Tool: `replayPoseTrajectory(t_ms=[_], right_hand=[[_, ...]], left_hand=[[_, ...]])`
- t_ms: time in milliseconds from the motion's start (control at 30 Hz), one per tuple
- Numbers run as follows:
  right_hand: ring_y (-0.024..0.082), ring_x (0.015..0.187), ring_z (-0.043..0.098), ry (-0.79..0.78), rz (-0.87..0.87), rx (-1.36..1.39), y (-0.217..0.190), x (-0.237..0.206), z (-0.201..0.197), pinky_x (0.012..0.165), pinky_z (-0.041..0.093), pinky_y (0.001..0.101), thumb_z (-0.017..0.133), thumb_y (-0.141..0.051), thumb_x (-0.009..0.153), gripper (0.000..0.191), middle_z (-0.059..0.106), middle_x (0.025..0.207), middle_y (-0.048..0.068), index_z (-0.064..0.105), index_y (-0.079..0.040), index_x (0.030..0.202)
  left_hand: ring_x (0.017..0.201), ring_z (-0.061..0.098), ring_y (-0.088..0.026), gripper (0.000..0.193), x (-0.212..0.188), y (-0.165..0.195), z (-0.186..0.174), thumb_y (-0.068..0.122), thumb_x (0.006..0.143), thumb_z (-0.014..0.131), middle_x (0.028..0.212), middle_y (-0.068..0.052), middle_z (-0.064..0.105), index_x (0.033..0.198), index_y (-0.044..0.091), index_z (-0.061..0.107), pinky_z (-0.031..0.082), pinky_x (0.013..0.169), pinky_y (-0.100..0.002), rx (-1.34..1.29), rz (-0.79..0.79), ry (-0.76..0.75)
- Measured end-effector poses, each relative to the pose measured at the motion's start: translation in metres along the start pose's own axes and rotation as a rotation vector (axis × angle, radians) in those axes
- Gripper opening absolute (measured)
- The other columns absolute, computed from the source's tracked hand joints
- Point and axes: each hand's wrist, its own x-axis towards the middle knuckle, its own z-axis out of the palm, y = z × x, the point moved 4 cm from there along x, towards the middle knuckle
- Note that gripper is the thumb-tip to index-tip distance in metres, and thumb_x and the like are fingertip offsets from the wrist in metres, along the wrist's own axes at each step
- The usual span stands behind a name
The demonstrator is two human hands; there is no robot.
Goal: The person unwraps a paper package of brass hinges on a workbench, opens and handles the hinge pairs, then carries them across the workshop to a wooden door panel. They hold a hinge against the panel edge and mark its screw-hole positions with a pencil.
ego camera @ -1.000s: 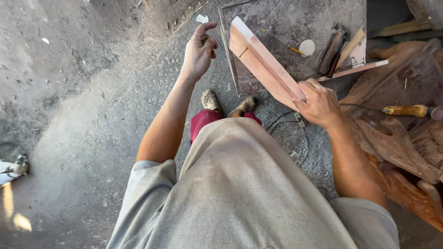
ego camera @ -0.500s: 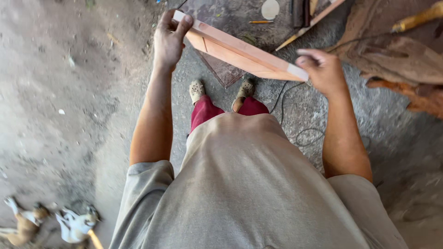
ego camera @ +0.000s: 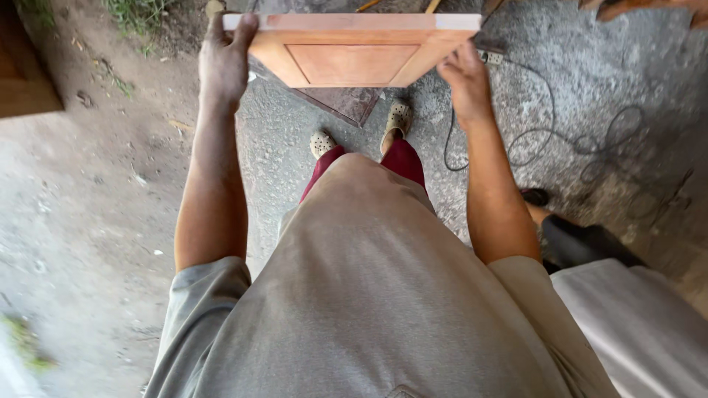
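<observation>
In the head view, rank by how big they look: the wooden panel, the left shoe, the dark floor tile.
1. wooden panel
2. dark floor tile, partly hidden by the panel
3. left shoe, partly hidden

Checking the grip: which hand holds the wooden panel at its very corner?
The left hand, wrapped over the wooden panel's corner; the right hand grips farther in along its slanted side.

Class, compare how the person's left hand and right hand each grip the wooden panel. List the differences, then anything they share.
The left hand grips the panel at its left end, fingers reaching over the top edge; the right hand sits lower, at the right slanted side. The left hand shows its back; the right hand is turned more edge-on. Both are bare and hold the panel above the floor.
</observation>
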Motion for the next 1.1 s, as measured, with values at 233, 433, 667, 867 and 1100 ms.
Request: replayPoseTrajectory(t_ms=[233,433,667,867,1100], right_hand=[[0.035,0.138,0.056,0.092,-0.063,-0.281,0.028,0.002,-0.005,0.091,0.063,0.0369,0.072,0.001,0.093,0.066,0.053,0.15,0.018,0.042,-0.01,0.151],[0.017,0.1,0.075,-0.002,-0.388,-0.367,0.024,0.017,0.0,0.091,0.065,0.0283,0.078,-0.004,0.106,0.006,0.075,0.109,0.006,0.074,-0.009,0.106],[0.025,0.101,0.068,-0.055,-0.683,-0.478,-0.021,-0.022,0.054,0.086,0.062,0.0326,0.087,-0.006,0.088,0.028,0.068,0.111,0.014,0.073,0.003,0.11],[0.027,0.108,0.065,-0.164,-0.741,-0.636,-0.064,-0.035,0.089,0.096,0.057,0.0381,0.087,-0.009,0.089,0.033,0.066,0.114,0.013,0.073,0.002,0.117],[0.032,0.131,0.057,-0.149,-0.728,-0.614,-0.059,-0.038,0.15,0.118,0.043,0.0471,0.087,-0.014,0.093,0.063,0.061,0.139,0.012,0.053,-0.007,0.145]], left_hand=[[0.071,0.052,-0.009,0.038,-0.039,0.0,-0.005,0.048,0.113,0.037,0.097,0.001,0.059,0.13,0.018,0.051,0.049,0.06,-0.025,0.069,-0.32,-0.125],[0.09,0.056,-0.015,0.044,-0.057,-0.04,-0.025,0.049,0.109,0.042,0.11,-0.004,0.051,0.141,0.02,0.051,0.057,0.081,-0.035,-0.104,-0.428,0.008],[0.098,0.055,-0.023,0.068,-0.073,-0.106,-0.043,0.064,0.102,0.05,0.124,-0.011,0.052,0.151,0.018,0.048,0.056,0.086,-0.044,-0.588,-0.552,0.103],[0.111,0.062,-0.033,0.063,-0.099,-0.13,-0.018,0.058,0.098,0.048,0.131,-0.018,0.055,0.142,0.012,0.047,0.058,0.09,-0.05,-0.947,-0.693,0.362],[0.115,0.061,-0.031,0.046,-0.101,-0.157,-0.036,0.045,0.097,0.046,0.124,-0.012,0.054,0.127,0.01,0.05,0.055,0.094,-0.052,-1.154,-0.699,0.36]])
